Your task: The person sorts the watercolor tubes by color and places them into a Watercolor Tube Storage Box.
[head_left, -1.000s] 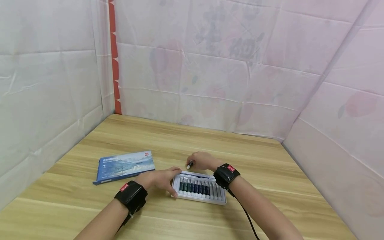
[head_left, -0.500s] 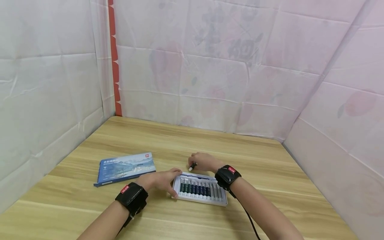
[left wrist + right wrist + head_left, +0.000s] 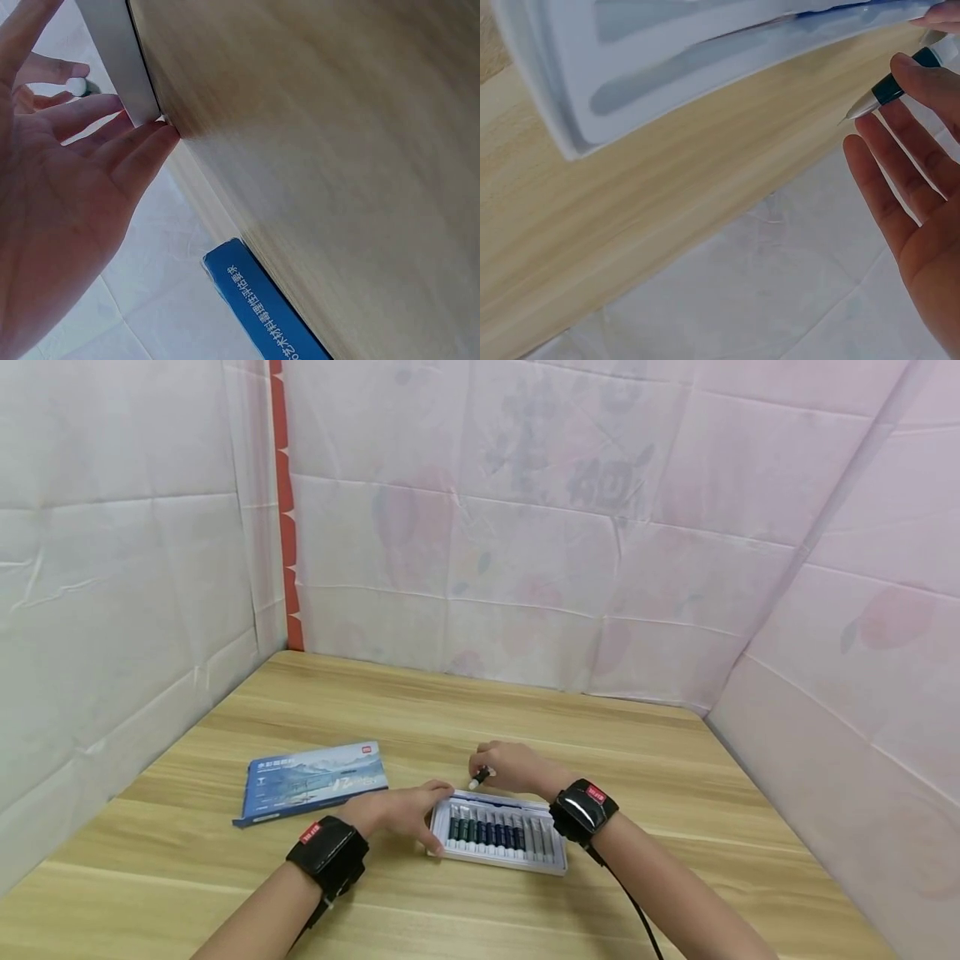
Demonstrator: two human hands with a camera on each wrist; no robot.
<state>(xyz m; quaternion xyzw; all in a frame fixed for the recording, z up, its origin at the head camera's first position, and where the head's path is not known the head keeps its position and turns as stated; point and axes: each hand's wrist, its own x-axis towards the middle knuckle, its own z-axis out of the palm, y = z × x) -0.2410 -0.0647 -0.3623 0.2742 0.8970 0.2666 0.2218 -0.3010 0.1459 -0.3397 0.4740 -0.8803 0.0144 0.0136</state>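
A white plastic tray (image 3: 498,861) with a row of paint tubes (image 3: 491,832) lies on the table, dark-banded tubes to the left and plain silvery ones to the right. My left hand (image 3: 401,814) holds the tray's left end, thumb at the near corner and fingers at the far corner. Just beyond the tray's far edge, my right hand (image 3: 517,766) pinches a single paint tube (image 3: 889,88) between thumb and fingers. That tube has a white cap, a dark green band and a flattened silvery end. A thin blue-handled paintbrush (image 3: 832,9) rests in the tray's far groove.
Left of the tray lies a flat blue cardboard box (image 3: 315,781) with a mountain-lake picture. Pale sheets (image 3: 525,568) hang around the wood-grain table (image 3: 637,860) at the back and sides. A black cable (image 3: 637,910) runs from the right wrist strap (image 3: 583,811).
The paint tube has tilted slightly in my right hand, its white cap pointing down and left. My right wrist has shifted a little to the right. The left hand and tray stay put.
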